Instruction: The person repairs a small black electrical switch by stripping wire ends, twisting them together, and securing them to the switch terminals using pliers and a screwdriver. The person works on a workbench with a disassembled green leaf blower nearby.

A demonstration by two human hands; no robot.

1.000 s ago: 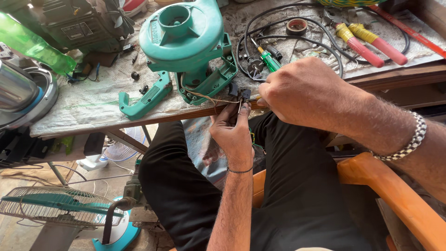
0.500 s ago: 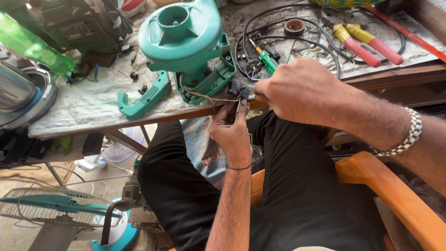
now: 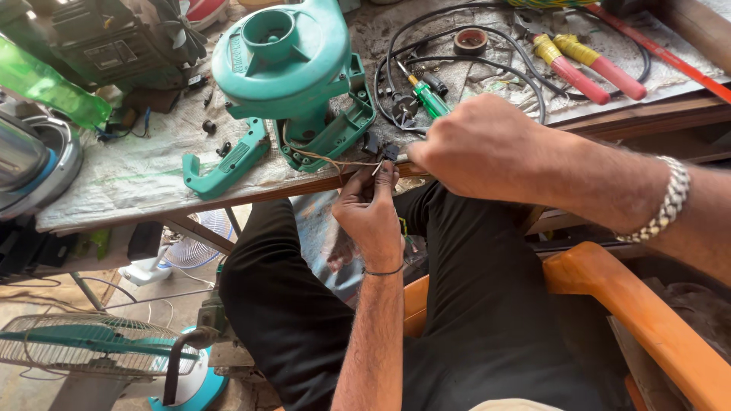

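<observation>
1. The person sits in an orange wooden chair [image 3: 609, 304] at the edge of a cluttered workbench [image 3: 137, 190], both hands meeting just at the bench's front lip.
2. The left hand [image 3: 371, 217] comes up from the lap, fingers pinched together around thin wires [image 3: 335, 160] that trail back to the teal blower housing [image 3: 285, 72]. The wire ends sit right at the fingertips, with a small dark connector [image 3: 390, 151] just above them.
3. The right hand [image 3: 476, 148] is clenched into a fist over a tool; only a sliver of it pokes out toward the left fingertips, so what sort of tool it is, I cannot tell. Its tip meets the wires where the left hand pinches them.
4. A metal bracelet [image 3: 670, 205] circles the right wrist, and a thin dark band [image 3: 383, 270] the left.
5. Just behind the right knuckles lies a green-handled screwdriver [image 3: 428, 95] among loops of black cable [image 3: 457, 65].
6. Farther back rest pliers with red and yellow grips [image 3: 582, 65] and a roll of tape [image 3: 470, 39].
7. A loose teal handle piece [image 3: 225, 164] lies left of the blower, with small dark screws [image 3: 209, 125] scattered near it.
8. On the floor below stands a fan with a teal base [image 3: 91, 354].
</observation>
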